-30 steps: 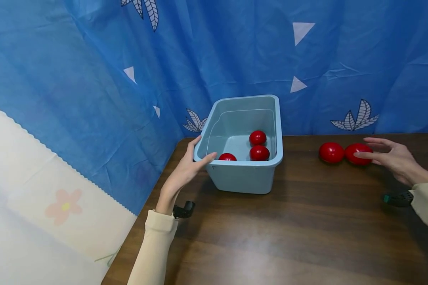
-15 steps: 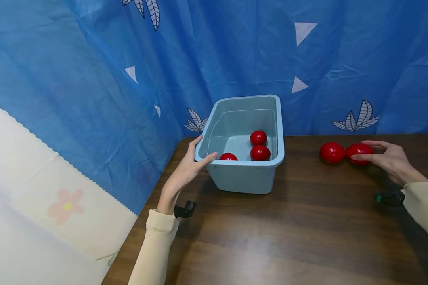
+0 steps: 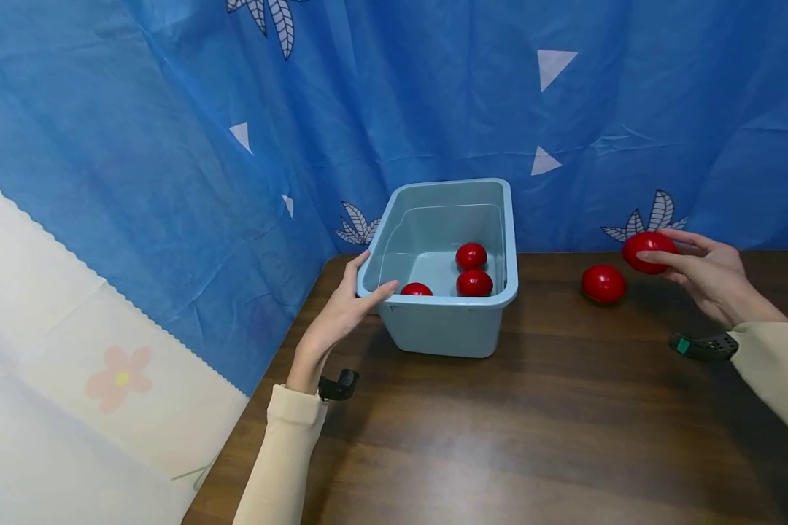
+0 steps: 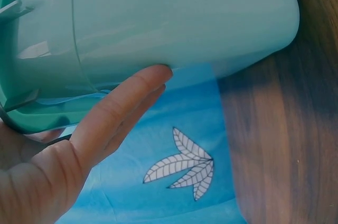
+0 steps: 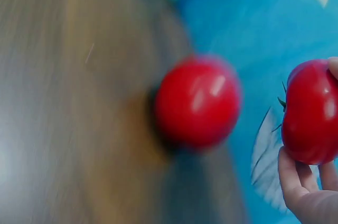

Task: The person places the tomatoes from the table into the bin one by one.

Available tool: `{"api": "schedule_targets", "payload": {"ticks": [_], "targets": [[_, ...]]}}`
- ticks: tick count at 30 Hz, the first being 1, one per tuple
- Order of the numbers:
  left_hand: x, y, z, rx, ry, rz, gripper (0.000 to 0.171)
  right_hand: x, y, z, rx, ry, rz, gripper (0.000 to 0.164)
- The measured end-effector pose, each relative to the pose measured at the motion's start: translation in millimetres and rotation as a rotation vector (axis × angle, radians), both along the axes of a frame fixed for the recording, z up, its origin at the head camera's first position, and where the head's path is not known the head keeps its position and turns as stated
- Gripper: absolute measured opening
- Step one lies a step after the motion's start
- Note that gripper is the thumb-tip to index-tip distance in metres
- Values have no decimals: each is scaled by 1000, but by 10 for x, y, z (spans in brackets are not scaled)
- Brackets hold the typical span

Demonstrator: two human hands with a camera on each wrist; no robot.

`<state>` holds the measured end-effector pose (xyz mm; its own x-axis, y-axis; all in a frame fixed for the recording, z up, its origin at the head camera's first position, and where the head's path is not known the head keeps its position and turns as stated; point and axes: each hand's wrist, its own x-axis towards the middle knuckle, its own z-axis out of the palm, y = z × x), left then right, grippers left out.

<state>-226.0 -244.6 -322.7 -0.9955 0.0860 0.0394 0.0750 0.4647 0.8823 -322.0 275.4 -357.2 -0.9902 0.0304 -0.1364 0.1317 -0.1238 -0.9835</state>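
Raised over the table at the right, a glossy red tomato (image 3: 645, 251) is pinched between the thumb and fingers of my right hand (image 3: 716, 281). Its green stem (image 5: 282, 103) shows in the right wrist view. Just left of it, a second tomato (image 3: 603, 284) rests on the wood. My left hand (image 3: 338, 313) holds the near left corner of a light blue plastic bin (image 3: 441, 329), thumb over the rim. In the left wrist view its fingers (image 4: 127, 97) lie along the bin's outer wall. Inside the bin are three tomatoes, one (image 3: 416, 289) partly hidden by the near rim.
The bin stands near the back left of the brown wooden table (image 3: 473, 437), close to a blue patterned curtain (image 3: 433, 95). A pale cloth (image 3: 59, 350) with a flower print hangs along the left side.
My right hand has closed round the right-hand tomato and lifted it off the table, up and slightly left. The left hand and the bin have stayed in place.
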Motion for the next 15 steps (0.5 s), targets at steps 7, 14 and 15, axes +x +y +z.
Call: {"api": "schedule_targets", "payload": {"ticks": [7,14,15], "targets": [[-1,-25,-9,4,-13,2,94,10,-526,480,-107,66,122,39],[4,-1,6,1,-8,3,94,74,-1123,861,2,182,200,65],[7,1,10,0,-6,3,95,76,-1206,913,13,197,208,67]]}}
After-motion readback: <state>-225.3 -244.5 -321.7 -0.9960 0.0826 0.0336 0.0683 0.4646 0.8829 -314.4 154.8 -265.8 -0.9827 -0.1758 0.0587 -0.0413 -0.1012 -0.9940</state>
